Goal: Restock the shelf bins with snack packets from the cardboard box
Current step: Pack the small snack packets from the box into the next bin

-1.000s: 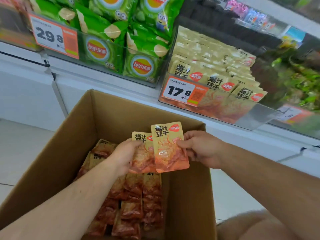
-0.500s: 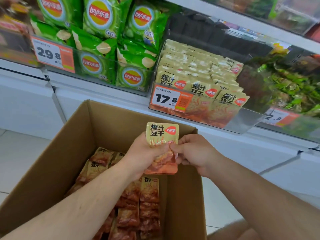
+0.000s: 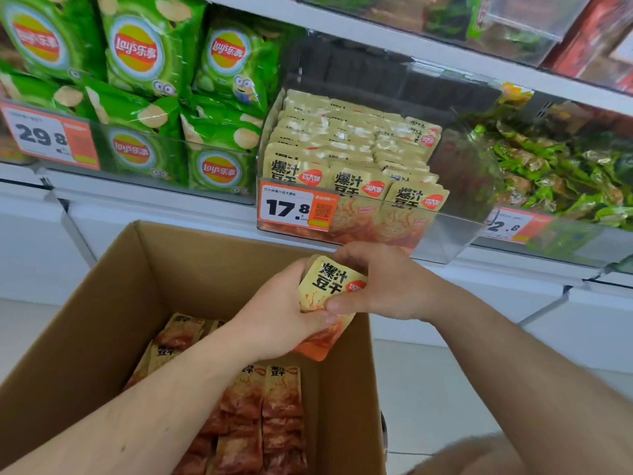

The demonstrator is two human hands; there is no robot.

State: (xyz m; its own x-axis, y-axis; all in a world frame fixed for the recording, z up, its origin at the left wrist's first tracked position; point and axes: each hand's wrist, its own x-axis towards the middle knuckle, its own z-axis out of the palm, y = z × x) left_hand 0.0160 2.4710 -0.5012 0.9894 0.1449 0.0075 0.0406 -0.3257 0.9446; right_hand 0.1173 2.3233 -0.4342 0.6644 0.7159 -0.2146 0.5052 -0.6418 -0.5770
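Packets sit clasped in both your hands' grip above the cardboard box; bin part-filled, many left boxed.

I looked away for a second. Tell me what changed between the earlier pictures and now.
The two packets held fanned apart were brought together into one stack of packets, now gripped by both the left hand and the right hand and lifted a little toward the shelf bin. The cardboard box and the packets in it stayed put.

Bin right end unfilled
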